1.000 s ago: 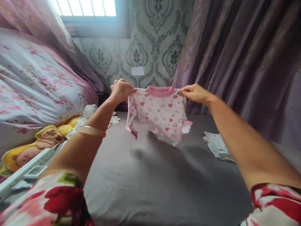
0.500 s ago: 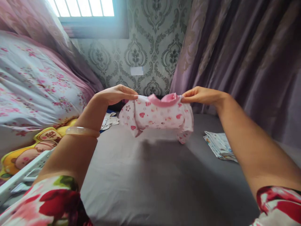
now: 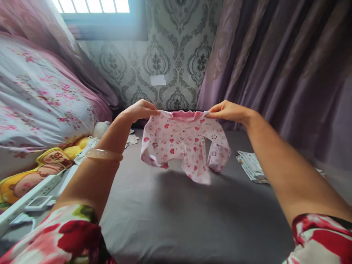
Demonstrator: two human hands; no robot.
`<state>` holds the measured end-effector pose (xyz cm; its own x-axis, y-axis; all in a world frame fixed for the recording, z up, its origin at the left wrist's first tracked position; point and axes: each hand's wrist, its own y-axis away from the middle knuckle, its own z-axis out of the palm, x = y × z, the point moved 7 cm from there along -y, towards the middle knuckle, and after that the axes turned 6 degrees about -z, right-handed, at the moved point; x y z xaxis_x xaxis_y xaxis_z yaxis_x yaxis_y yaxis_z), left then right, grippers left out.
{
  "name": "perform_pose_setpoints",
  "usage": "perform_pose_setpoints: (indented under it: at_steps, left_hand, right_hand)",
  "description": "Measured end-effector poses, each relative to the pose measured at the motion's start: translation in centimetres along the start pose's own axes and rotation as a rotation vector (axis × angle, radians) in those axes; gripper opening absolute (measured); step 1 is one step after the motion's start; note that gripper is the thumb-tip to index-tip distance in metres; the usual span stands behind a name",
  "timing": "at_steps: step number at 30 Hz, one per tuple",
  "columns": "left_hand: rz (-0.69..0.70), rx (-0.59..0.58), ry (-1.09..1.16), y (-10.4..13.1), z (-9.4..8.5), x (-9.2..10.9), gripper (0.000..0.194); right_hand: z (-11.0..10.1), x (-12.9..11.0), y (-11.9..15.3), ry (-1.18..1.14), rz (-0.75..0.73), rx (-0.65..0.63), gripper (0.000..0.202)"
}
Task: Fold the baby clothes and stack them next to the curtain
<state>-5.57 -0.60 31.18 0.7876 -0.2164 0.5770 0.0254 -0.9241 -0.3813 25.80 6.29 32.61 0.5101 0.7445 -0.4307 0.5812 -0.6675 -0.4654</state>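
A small baby shirt (image 3: 180, 137), white-pink with red hearts and flowers and a pink collar, hangs stretched between my two hands over the grey bed sheet (image 3: 176, 223). My left hand (image 3: 141, 110) pinches one shoulder beside the collar. The other shoulder is pinched by my right hand (image 3: 227, 110). Both sleeves droop, and the lower hem hangs unevenly, with a longer flap right of the middle. A shadow lies on the sheet below the shirt.
Folded clothes (image 3: 251, 167) are stacked at the right, partly behind my right forearm. On the left are a white power strip (image 3: 45, 190), a yellow cartoon cushion (image 3: 26, 179) and a floral-covered bundle (image 3: 46, 99). Purple curtains (image 3: 275, 73) hang at the back right.
The shirt, blurred and billowing up before, now hangs down more fully, with its hem and sleeves spread. My hands keep their hold; the view has shifted slightly.
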Motion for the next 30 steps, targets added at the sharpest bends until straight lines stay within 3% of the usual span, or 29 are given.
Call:
perform_pose_setpoints:
  at_steps: [3,10,17,23,28,30]
  left_hand:
    - [-0.025,0.014,0.061,-0.3,0.5,-0.2,0.025]
    - [-0.077,0.138,0.203,-0.1,1.0,-0.8,0.021]
    - [-0.033,0.490,0.109,0.1,0.1,-0.6,0.017]
    - [0.127,0.830,-0.183,6.1,-1.5,3.3,0.019]
    - [0.226,0.980,-0.473,12.4,-2.9,5.3,0.020]
    - [0.227,0.952,-0.474,14.2,-4.4,5.2,0.021]
  right_hand:
    - [1.3,-0.2,-0.3,-0.045,-0.006,-0.104,0.039]
    - [1.2,0.2,-1.0,-0.029,-0.022,0.045,0.048]
    - [0.9,-0.6,-1.1,0.084,-0.086,0.265,0.056]
    - [0.0,-4.9,2.5,0.391,-0.200,0.409,0.044]
    - [-1.5,-7.9,7.2,0.631,-0.222,0.393,0.052]
    - [-2.6,-9.1,8.8,0.658,-0.268,0.401,0.052]
